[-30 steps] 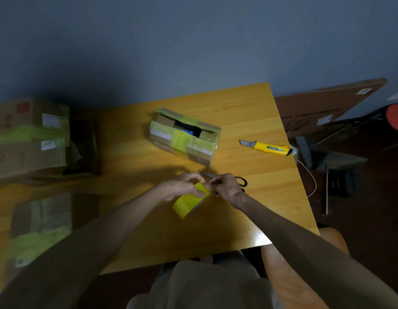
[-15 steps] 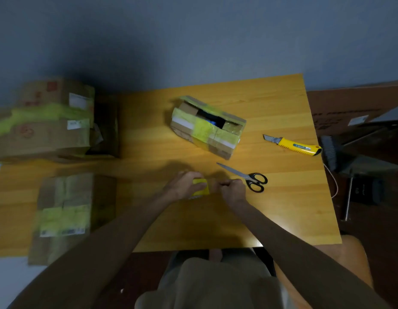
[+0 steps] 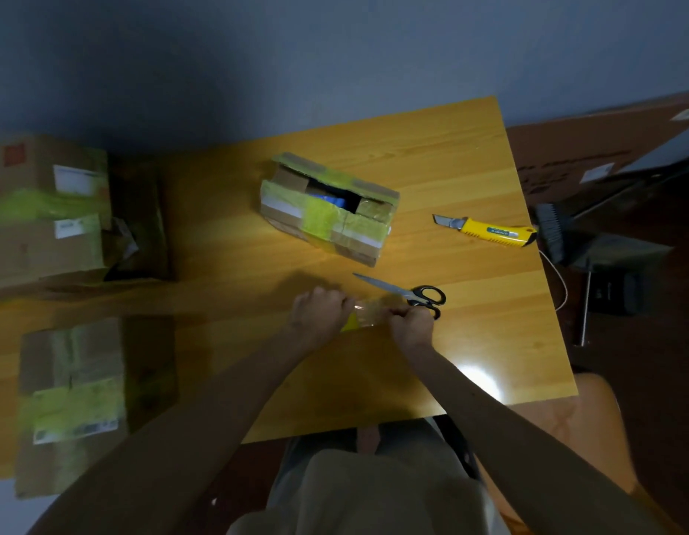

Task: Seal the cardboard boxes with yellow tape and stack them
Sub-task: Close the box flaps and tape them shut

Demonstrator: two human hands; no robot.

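Yellow tape roll (image 3: 350, 323) is in the left hand (image 3: 319, 315), off the near side of the small cardboard box (image 3: 327, 220) and low over the table (image 3: 431, 156). Left fingers curl round the roll, so only a yellow edge shows. Right hand (image 3: 410, 323) pinches the free end, thumb against curled fingers. A short tape strip (image 3: 370, 307) is stretched between the two hands. It reads glossy in this light, and I can't tell which face is sticky.

Small box: top flaps aren't closed, and there's a dark gap along the middle with something blue (image 3: 332, 199) inside. Yellow tape already runs across its near face and edges. Not sealed.

Scissors (image 3: 408, 293) lie between that box and the hands, with the handles just beside the right hand. Yellow utility knife (image 3: 489, 230) is well right of the box. Two larger boxes sit well left of it, one farther back (image 3: 45, 210) and one nearer (image 3: 72, 399). Both are blurred and show yellow-green bands, and they lie apart, not stacked.

My read of the step: drawing out a length for the small box's top seam. Next move:
- Pull out more tape, since the strip looks too short to span that box.
- Push the flaps shut before laying the tape.
- Cut the tape. Both hands are busy, so the roll probably has to go down first.

Risk: the strip folding onto itself.
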